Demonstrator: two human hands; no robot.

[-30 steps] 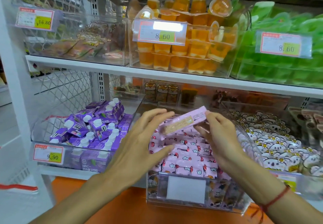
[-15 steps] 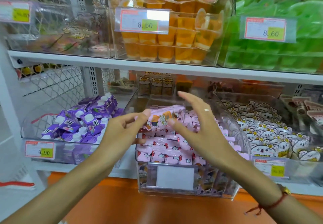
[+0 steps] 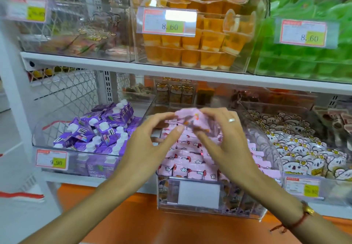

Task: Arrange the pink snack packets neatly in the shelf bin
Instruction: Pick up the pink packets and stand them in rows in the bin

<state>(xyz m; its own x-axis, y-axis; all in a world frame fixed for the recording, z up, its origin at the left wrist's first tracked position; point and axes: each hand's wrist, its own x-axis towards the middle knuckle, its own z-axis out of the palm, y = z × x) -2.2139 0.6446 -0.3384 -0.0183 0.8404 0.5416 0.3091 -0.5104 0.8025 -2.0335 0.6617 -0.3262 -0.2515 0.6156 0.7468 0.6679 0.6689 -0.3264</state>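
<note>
A clear plastic bin [image 3: 209, 210] on the lower shelf holds several pink snack packets [image 3: 187, 162] lying in rough rows. Above the bin's back half I hold one pink packet [image 3: 192, 117] between both hands; it looks blurred and crumpled. My left hand [image 3: 150, 148] pinches its left end with thumb and forefinger. My right hand [image 3: 222, 144], a ring on one finger, grips its right end and covers part of it.
To the left stands a bin of purple drink cartons [image 3: 99, 129], to the right a bin of white bear packets [image 3: 297, 148]. The upper shelf [image 3: 171, 70] carries orange jelly cups [image 3: 200, 39] and green packs [image 3: 304, 60] close overhead. An orange ledge [image 3: 133, 221] runs below.
The packet has risen and turned between my hands, which have closed in on its two ends. The camera has moved nearer to the shelf.
</note>
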